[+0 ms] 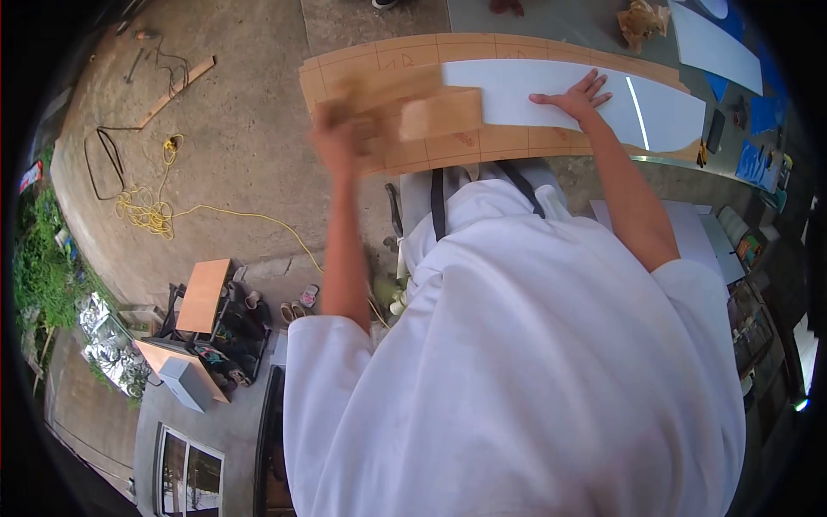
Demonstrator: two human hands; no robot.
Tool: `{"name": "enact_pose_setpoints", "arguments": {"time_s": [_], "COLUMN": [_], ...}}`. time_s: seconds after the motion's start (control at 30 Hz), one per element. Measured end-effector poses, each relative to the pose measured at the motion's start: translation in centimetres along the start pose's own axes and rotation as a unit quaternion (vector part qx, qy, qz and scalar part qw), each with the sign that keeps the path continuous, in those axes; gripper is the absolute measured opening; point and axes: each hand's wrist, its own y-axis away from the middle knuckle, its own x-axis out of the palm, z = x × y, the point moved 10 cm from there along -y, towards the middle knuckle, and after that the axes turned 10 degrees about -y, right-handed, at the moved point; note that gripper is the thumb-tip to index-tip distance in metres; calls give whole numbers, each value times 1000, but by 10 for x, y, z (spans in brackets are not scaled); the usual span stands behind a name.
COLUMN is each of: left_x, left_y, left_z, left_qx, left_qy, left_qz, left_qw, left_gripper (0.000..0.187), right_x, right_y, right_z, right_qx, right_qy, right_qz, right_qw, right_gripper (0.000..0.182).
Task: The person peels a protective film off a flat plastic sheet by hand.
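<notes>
My left hand (338,138) is blurred with motion and grips a flat piece of brown cardboard (435,112) raised above a long cardboard board (508,142) lying on the concrete. My right hand (579,97) lies flat with fingers spread on a white sheet (551,90) that rests on that long board. My white shirt fills the lower middle of the view.
A yellow cord (155,211) and a black cable (108,155) lie coiled on the concrete at left, near a wooden strip (177,90). Crumpled brown paper (642,21) and another white sheet (715,47) lie at top right. A shelf with shoes (233,323) stands lower left.
</notes>
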Motion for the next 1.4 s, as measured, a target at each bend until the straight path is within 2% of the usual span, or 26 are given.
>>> {"name": "enact_pose_setpoints", "arguments": {"time_s": [0.03, 0.1, 0.13, 0.17, 0.23, 0.3, 0.33, 0.43, 0.53, 0.57, 0.63, 0.67, 0.73, 0.77, 0.87, 0.97, 1.0, 1.03, 1.1, 1.17, 1.2, 1.23, 1.27, 1.3, 1.33, 1.4], "left_x": [-39, -145, -174, -184, -193, -192, -186, -125, -22, 9, 57, 74, 91, 102, 126, 138, 135, 128, 97, 39, -8, -66, -142, -187, -232, -266], "left_y": [-31, -62, -76, -73, -66, -40, -27, 7, 53, 68, 86, 97, 103, 105, 111, 101, 98, 93, 71, 28, -11, -51, -60, -79, -74, -65], "left_z": [59, 110, 133, 130, 104, 68, 51, 4, -63, -81, -106, -124, -142, -145, -152, -140, -134, -128, -110, -75, -31, 18, 40, 91, 97, 112], "left_qx": [-20, -50, -42, -48, 31, 18, 12, 265, 267, 310, 228, 231, 187, 190, 266, 287, 297, 308, 343, 333, 326, 234, 111, 16, 36, 28], "left_qy": [112, 81, 71, 76, 15, 50, 87, -58, -38, -66, -87, -87, -214, -214, -304, -330, -311, -292, -263, -233, -311, -301, -288, -244, -299, -271], "left_qz": [-44, -99, -55, -64, 9, -17, -35, -64, 105, 102, 142, 147, 86, 89, 50, 101, 141, 178, 143, 66, -2, 38, -16, 35, -3, 9], "left_qw": [993, 991, 995, 994, 999, 998, 996, 960, 957, 943, 959, 958, 955, 954, 913, 894, 892, 888, 891, 911, 893, 924, 951, 969, 954, 962], "left_gripper": [29, 10, 11, 11, 14, 19, 25, 41, 22, 20, 41, 41, 63, 63, 55, 48, 37, 27, 19, 19, 17, 17, 20, 24, 23, 25], "right_x": [-2, 0, -1, -4, -1, -1, 1, -3, 0, 2, -1, -2, -2, -2, 0, -7, -7, -7, -7, -7, -6, -7, -7, -7, -8, -8], "right_y": [-2, 1, 1, -1, 0, -6, -5, -10, -6, -9, -12, -9, -5, -6, 1, 8, 14, 17, 12, 13, 14, 15, 15, 16, 15, 15], "right_z": [3, -2, 2, 3, -3, -5, -7, -5, -6, -8, -10, -10, -13, -11, -10, 0, 3, 2, 2, 2, 4, 3, 3, 5, 7, 5], "right_qx": [-3, 11, 4, 10, 17, 21, 21, 18, 20, 15, 15, 27, 42, 41, 38, 40, 45, 44, 52, 50, 45, 46, 44, 40, 36, 39], "right_qy": [4, -35, -29, -21, -7, 10, 8, 19, 31, 23, 12, -5, -23, -23, -34, -60, -75, -80, -60, -65, -60, -63, -68, -70, -70, -68], "right_qz": [-2, 0, 1, 0, 11, -4, -4, -10, 2, -6, -17, -20, -22, -27, -27, -18, -7, -4, -4, -1, 2, 2, 4, 6, 8, -5], "right_qw": [1000, 999, 1000, 1000, 1000, 1000, 1000, 1000, 999, 1000, 1000, 999, 999, 999, 998, 997, 996, 996, 997, 997, 997, 997, 997, 997, 997, 997], "right_gripper": [166, 167, 167, 167, 167, 166, 166, 166, 166, 166, 166, 165, 164, 163, 163, 164, 164, 164, 163, 163, 162, 162, 162, 162, 162, 162]}}
